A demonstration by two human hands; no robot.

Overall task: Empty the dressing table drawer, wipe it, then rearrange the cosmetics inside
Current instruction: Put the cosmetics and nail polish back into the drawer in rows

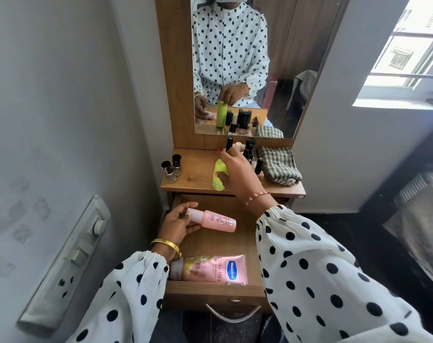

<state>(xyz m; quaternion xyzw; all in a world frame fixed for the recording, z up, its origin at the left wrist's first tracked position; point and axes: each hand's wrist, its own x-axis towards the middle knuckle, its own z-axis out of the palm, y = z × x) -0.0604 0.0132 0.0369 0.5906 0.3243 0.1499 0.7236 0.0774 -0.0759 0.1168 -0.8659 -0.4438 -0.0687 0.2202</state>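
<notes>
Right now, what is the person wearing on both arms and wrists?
Both arms wear loose white sleeves with dark polka dots, gathered at the cuff. The left hand has a plain gold bangle at the wrist. The right hand has a thin copper-coloured bracelet. No gloves or rings show.

The pink tube (210, 269), low in the frame's centre, reads "Vaseline" on a blue badge, "Gluta-Hya" and "10X".

Pretty small room: grey walls (49, 95), a white switchboard (69, 256) low on the left one, dark floor (334, 226). Window (408, 53) on the right lets in bright daylight, and a bed (418, 219) sits below it. Tall mirror (284, 58) in a wood frame.
</notes>
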